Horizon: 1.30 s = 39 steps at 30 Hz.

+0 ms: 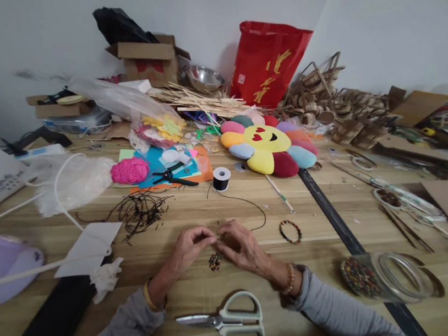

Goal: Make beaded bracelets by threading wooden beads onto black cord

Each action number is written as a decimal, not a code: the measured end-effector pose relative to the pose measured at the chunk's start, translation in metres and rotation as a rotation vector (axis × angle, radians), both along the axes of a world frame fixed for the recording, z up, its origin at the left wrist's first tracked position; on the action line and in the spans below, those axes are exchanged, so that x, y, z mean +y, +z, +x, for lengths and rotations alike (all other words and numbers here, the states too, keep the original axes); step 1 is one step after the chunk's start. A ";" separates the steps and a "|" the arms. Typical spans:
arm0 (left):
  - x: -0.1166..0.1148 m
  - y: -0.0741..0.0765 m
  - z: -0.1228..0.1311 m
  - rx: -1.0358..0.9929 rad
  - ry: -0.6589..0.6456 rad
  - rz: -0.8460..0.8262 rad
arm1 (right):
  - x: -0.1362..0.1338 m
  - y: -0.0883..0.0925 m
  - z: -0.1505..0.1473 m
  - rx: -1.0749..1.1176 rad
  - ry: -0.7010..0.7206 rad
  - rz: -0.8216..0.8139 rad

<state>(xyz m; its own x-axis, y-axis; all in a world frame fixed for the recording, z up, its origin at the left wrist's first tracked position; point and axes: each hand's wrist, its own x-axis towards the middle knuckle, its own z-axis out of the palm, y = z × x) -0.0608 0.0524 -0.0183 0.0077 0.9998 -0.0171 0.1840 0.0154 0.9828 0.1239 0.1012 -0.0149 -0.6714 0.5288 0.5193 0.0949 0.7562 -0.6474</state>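
My left hand (pixel 193 245) and my right hand (pixel 241 245) meet fingertip to fingertip just above the table. Thumb and forefinger of the left are pinched together, on something too small to make out. A thin black cord (pixel 264 213) curves from a black-wound spool (pixel 222 179) round to my right hand, whose fingers are closed on it. Directly below the fingertips lies a small cluster of dark mottled beads (pixel 215 261). To the right rests a multicoloured bead bracelet (pixel 290 232). Large pale-handled scissors (pixel 233 322) lie in front of my wrists.
A tangle of black cord (pixel 142 210), black pliers (pixel 172 178) and pink yarn (pixel 130 170) lie left of the spool. Behind it sits a flower cushion (pixel 265 140). At the right are a bag of beads (pixel 360 277) and a long black strip (pixel 335 219). A black case (pixel 52 323) lies left.
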 end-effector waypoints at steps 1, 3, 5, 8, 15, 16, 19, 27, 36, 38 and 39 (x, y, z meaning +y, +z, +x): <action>0.000 0.001 0.001 0.002 -0.006 0.002 | 0.000 0.000 0.000 0.000 0.005 -0.011; -0.001 0.002 0.001 0.009 -0.018 0.007 | 0.001 -0.001 0.000 -0.008 0.008 -0.030; -0.001 0.004 0.002 0.017 -0.029 0.004 | 0.002 -0.003 0.000 -0.014 0.008 -0.044; -0.001 0.006 0.002 0.040 -0.041 0.003 | 0.003 -0.004 0.000 -0.012 0.006 -0.063; -0.006 -0.003 0.007 0.298 -0.046 0.156 | 0.004 -0.004 0.002 -0.004 -0.060 -0.080; -0.007 -0.005 0.008 0.370 -0.059 0.207 | 0.004 -0.004 0.002 0.004 -0.070 -0.080; -0.009 -0.009 0.008 0.542 -0.115 0.316 | 0.004 -0.005 0.003 0.020 -0.085 -0.072; -0.009 -0.010 0.006 0.694 -0.206 0.370 | 0.004 -0.008 0.003 0.013 -0.093 -0.079; -0.009 -0.010 0.007 0.728 -0.204 0.309 | 0.005 -0.010 0.002 0.007 -0.092 -0.069; -0.008 -0.008 0.007 0.712 -0.205 0.308 | 0.005 -0.009 0.002 0.003 -0.092 -0.068; -0.007 -0.008 0.007 0.702 -0.209 0.308 | 0.005 -0.009 0.002 0.001 -0.092 -0.068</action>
